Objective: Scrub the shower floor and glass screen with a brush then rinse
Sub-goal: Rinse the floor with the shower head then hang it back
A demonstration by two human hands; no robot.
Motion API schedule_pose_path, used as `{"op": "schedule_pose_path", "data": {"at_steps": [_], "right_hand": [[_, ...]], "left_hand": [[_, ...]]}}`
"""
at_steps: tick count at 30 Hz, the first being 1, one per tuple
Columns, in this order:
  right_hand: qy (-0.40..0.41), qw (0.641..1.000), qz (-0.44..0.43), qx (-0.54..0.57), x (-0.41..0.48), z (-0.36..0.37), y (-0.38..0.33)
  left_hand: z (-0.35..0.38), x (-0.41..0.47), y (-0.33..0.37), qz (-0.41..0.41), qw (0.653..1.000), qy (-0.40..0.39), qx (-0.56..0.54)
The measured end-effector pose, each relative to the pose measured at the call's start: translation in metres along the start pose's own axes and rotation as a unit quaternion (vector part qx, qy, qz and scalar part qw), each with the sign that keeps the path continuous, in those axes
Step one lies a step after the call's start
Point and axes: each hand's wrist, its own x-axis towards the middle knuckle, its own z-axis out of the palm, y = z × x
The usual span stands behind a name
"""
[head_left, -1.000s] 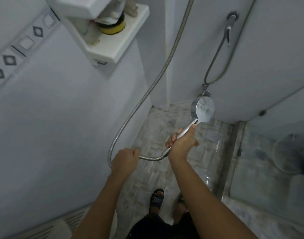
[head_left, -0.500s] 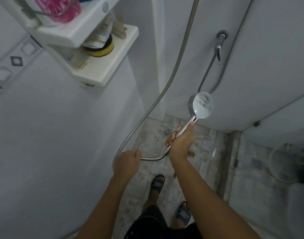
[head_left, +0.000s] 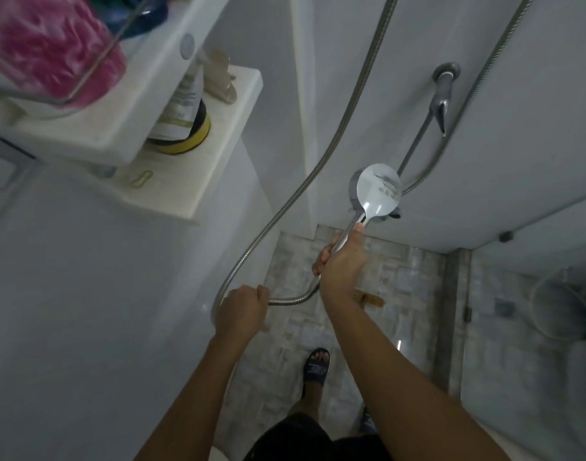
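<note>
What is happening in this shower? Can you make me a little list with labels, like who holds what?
place: shower stall with a stone-patterned floor
right hand: grips the handle of the shower head, held up near the wall
left hand: grips the metal hose lower down
water: cannot tell if it is running
feet: one dark sandal on the floor
shelf: on the left wall, with a pink sponge on the tier above it
</note>
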Motion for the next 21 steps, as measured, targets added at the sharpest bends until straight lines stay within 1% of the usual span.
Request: {"op": "schedule_pose_path", "data": {"at_steps": [4,7,12,21], "right_hand": [[0.004,1.0,0.003,0.005,0.009,0.018,0.004],[-0.002,1.0,-0.019,0.0,0.012,0.024,0.009],[-0.042,0.996,-0.067,-0.027,0.012,0.032,0.014],[-0.048,0.993,-0.103,-0.035,0.018,0.042,0.021]], "left_hand": [[-0.003,0.018,-0.005,0.0,1.0,-0.009,0.009],[-0.005,0.024,-0.003,0.007,1.0,-0.013,0.014],[-0.005,0.031,-0.003,0.006,0.999,-0.023,0.027],[-0.007,0.039,-0.008,-0.002,0.999,-0.037,0.005]]}}
